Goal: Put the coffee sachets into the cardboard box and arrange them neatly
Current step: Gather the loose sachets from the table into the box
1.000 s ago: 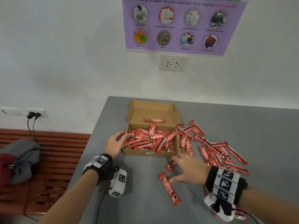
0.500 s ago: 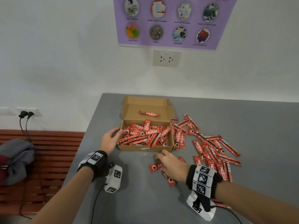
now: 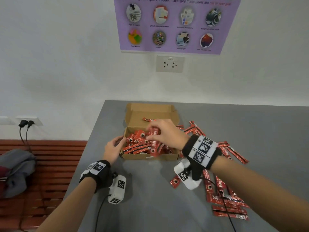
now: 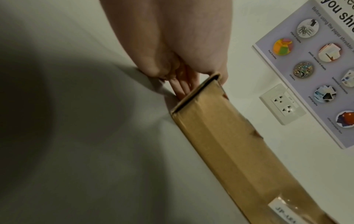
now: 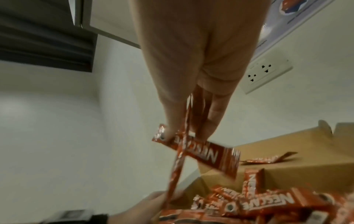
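An open cardboard box [image 3: 150,157] sits on the grey table [image 3: 150,190], full of red coffee sachets [image 3: 138,144] lying every way. My right hand [image 3: 160,131] hovers over the box and pinches two sachets [image 5: 201,153] between thumb and fingers. One more sachet [image 3: 148,119] lies on the raised lid [image 3: 150,113]. My left hand [image 3: 115,146] holds the box's left wall, thumb over the rim and fingers outside [image 4: 182,84]. Several loose sachets [image 3: 222,190] lie scattered on the table to the right of the box.
A white wall with a socket [image 3: 170,63] and a purple poster [image 3: 175,24] rises behind the table. A red slatted bench [image 3: 43,164] with a grey bag [image 3: 15,168] stands to the left, below the table's left edge.
My right hand picked sachets off the table in front of the box and carried them up over the box. The left hand stayed on the box's left wall.
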{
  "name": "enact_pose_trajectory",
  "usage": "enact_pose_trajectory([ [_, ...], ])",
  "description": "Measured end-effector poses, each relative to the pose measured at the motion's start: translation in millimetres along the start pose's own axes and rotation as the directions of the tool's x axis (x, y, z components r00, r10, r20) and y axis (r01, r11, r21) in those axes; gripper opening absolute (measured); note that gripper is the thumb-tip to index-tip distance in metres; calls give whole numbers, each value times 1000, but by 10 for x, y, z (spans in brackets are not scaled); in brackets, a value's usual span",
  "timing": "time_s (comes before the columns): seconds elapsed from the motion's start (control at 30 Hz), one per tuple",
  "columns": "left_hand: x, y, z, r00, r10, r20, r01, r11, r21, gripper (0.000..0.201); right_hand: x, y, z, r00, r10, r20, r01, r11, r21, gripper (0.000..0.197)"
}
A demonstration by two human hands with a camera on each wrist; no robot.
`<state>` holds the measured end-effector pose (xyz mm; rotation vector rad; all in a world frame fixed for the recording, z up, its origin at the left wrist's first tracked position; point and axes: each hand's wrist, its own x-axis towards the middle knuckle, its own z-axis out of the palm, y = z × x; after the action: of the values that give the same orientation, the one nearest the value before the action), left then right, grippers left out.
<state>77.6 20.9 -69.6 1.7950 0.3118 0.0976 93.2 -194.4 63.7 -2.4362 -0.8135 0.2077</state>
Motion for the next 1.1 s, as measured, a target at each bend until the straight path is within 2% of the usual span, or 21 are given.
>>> enact_pose_trajectory([
  [0.07, 16, -18, -12, 1000, 1, 8, -1, 1000, -7, 35, 81, 118, -13, 1000, 13, -27, -16, 996, -85, 50],
  [0.1, 18, -20, -19, 1000, -1, 11, 1, 1000, -13, 35, 88, 225, -38, 997, 42, -65, -51, 990, -132, 52],
  [0.17, 35, -47, -23, 1000, -10, 8, 10, 1000, -21, 36, 66, 633, -102, 970, 181, -161, -207, 964, -165, 52],
  [0.23, 46, -63, -19, 1000, -13, 4, 13, 1000, -23, 37, -10, 1140, -160, 894, 403, -197, -428, 897, -108, 66],
  [0.27, 47, -54, -16, 1000, -14, 2, 14, 1000, -21, 37, -59, 1354, -171, 843, 510, -173, -527, 846, -73, 78],
  [0.33, 49, -37, -11, 1000, -9, 7, 9, 1000, -11, 37, -109, 1674, -112, 771, 632, -78, -636, 770, -55, 99],
  [0.4, 31, -34, -8, 1000, -15, 10, 15, 1000, -5, 36, -84, 1791, 11, 755, 655, 10, -647, 748, -149, 109],
  [0.47, 23, -23, -17, 1000, -7, 3, 7, 1000, 1, 35, -29, 1759, 124, 771, 634, 58, -602, 756, -256, 114],
  [0.6, 23, -41, -21, 1000, -19, -4, 19, 999, -31, 35, -57, 1770, 214, 827, 557, 75, -478, 768, -426, 111],
  [0.67, 23, -49, -16, 1000, -25, -9, 25, 999, -33, 35, -104, 1777, 232, 856, 514, 60, -439, 783, -441, 98],
  [0.77, 26, -31, -9, 1000, -28, -7, 27, 999, -38, 35, -102, 1721, 313, 894, 448, -5, -433, 861, -265, 72],
  [0.83, 10, -18, -12, 1000, -24, -7, 24, 999, -23, 35, -82, 1670, 332, 890, 455, -20, -454, 884, -114, 64],
  [1.0, 9, -21, -31, 1000, -17, -6, 17, 1000, -7, 34, -64, 1612, 273, 848, 529, -41, -520, 844, 130, 53],
  [1.1, -2, -10, -36, 1000, -21, 11, 21, 1000, -2, 35, -100, 1545, 138, 849, 525, -67, -514, 848, 132, 50],
])
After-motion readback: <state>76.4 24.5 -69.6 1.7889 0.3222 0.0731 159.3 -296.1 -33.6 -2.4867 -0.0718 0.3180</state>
